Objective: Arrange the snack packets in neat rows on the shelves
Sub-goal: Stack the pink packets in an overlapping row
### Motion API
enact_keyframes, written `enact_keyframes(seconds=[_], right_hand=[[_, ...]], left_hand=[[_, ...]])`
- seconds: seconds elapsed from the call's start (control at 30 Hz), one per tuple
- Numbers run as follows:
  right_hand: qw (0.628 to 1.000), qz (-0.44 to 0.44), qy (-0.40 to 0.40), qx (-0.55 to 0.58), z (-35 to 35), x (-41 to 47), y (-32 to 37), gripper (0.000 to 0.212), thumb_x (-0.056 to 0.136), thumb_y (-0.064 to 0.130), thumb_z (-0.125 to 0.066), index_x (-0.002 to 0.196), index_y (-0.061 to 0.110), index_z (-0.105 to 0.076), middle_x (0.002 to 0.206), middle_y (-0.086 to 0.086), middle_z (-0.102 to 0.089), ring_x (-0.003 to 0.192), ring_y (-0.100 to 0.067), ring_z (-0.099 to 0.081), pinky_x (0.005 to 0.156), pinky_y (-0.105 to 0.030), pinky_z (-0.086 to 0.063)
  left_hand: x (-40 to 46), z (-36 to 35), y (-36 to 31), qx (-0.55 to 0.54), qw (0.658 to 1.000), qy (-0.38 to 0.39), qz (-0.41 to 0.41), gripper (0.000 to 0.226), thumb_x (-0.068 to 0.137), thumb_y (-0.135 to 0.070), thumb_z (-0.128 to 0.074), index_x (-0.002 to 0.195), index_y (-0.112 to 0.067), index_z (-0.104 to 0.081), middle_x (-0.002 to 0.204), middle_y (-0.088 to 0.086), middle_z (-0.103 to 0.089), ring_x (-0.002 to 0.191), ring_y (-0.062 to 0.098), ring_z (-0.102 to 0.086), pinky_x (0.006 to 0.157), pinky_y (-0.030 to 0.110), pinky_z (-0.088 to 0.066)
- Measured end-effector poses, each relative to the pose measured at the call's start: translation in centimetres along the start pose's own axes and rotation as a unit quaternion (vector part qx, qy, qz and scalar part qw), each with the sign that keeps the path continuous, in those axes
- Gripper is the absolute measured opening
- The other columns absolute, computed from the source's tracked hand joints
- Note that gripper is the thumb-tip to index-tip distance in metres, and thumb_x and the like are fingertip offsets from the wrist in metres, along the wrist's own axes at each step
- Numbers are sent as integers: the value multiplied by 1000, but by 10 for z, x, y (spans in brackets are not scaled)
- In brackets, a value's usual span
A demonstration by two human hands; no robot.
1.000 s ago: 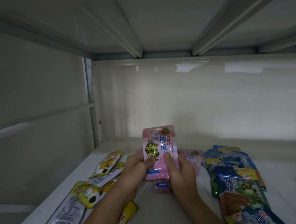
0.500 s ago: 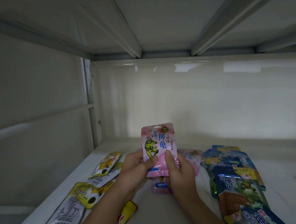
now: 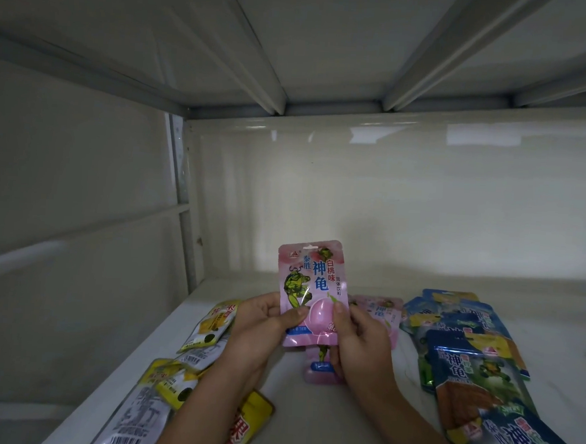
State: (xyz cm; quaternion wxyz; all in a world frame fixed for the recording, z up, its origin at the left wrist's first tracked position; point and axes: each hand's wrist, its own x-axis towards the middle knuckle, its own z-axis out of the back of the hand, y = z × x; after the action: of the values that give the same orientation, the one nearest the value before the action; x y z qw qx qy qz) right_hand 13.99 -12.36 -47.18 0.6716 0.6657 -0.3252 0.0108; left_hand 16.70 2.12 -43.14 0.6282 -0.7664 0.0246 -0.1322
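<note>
Both hands (left (image 3: 261, 326), right (image 3: 360, 335)) have raised the pink packet (image 3: 311, 291) slightly.

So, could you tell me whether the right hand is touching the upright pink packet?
Touching. The head view shows the right hand with its thumb pressed on the front of the pink packet, which it holds upright together with the left hand.

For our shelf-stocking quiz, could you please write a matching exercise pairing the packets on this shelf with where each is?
Things:
1. upright pink packet
2. yellow packets
3. blue packets
4. second pink packet

Places:
A. lying on the shelf's right side
B. lying behind the right hand
C. held in both hands
D. lying on the shelf's left side

Pairs: 1-C, 2-D, 3-A, 4-B
</note>
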Motion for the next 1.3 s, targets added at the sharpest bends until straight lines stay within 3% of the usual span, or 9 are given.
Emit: enact_keyframes(seconds=[0.17,0.27,0.4,0.6,0.73,0.87,1.0,1.13,1.3], right_hand=[[1000,-10,-9,1,2,1,-3,20,108,14,-53,104,16,-73,67,4,-70,56,-7,-64,53,-22,-50],[1000,-6,-14,6,1,-2,-3,19,109,18,-51,106,13,-70,62,-3,-67,50,-17,-62,47,-32,-53],[999,-21,11,24,-1,-3,-1,19,110,23,-47,112,17,-65,62,-14,-67,46,-24,-62,48,-43,-59],[991,-57,26,117,-5,-2,1,19,110,16,-48,120,10,-63,89,-22,-74,61,-33,-71,50,-37,-60],[980,-102,40,167,-6,0,7,24,112,23,-44,118,12,-65,86,-19,-78,72,-41,-76,57,-45,-64],[987,-63,63,137,-5,-2,4,25,110,8,-47,123,15,-68,99,-16,-78,81,-36,-78,61,-46,-65],[994,-25,55,91,-1,-1,3,27,105,0,-54,125,11,-69,110,-12,-75,78,-23,-79,58,-33,-63],[991,-22,59,118,0,-1,6,28,101,-1,-60,120,19,-70,96,4,-78,71,-26,-78,56,-33,-63],[994,-18,40,96,-1,3,-4,34,99,1,-65,122,26,-69,98,-1,-78,67,-36,-76,58,-41,-64]], left_hand=[[0,-4,0,-3,1000,3,-2,24,89,-1,-77,112,0,-74,100,14,-81,95,33,-78,84,43,-64],[3,-6,1,99,989,-83,-74,35,84,2,-83,111,-8,-62,85,4,-76,72,6,-75,62,25,-60],[7,-3,13,318,913,-142,-211,43,83,-15,-87,114,-27,-59,107,-15,-58,89,-12,-59,73,4,-49],[4,-4,20,441,847,-52,-291,27,99,-24,-71,125,-18,-75,117,-12,-56,100,-17,-49,86,-5,-33],[4,-6,19,391,881,-21,-265,26,101,-37,-66,122,-24,-75,115,-15,-65,103,-9,-60,87,9,-48],[0,-9,16,327,914,8,-240,35,98,-49,-63,122,-27,-76,113,-16,-72,106,0,-67,91,28,-58],[-4,-10,13,265,940,45,-208,47,92,-58,-61,124,-27,-76,115,-15,-76,110,3,-70,94,33,-59],[-8,-12,9,239,951,74,-181,25,103,-39,-64,121,-27,-76,108,-10,-78,101,6,-72,82,25,-57],[-6,-14,12,237,957,47,-160,21,107,-28,-58,111,-26,-78,97,-3,-78,91,15,-74,77,41,-62]])
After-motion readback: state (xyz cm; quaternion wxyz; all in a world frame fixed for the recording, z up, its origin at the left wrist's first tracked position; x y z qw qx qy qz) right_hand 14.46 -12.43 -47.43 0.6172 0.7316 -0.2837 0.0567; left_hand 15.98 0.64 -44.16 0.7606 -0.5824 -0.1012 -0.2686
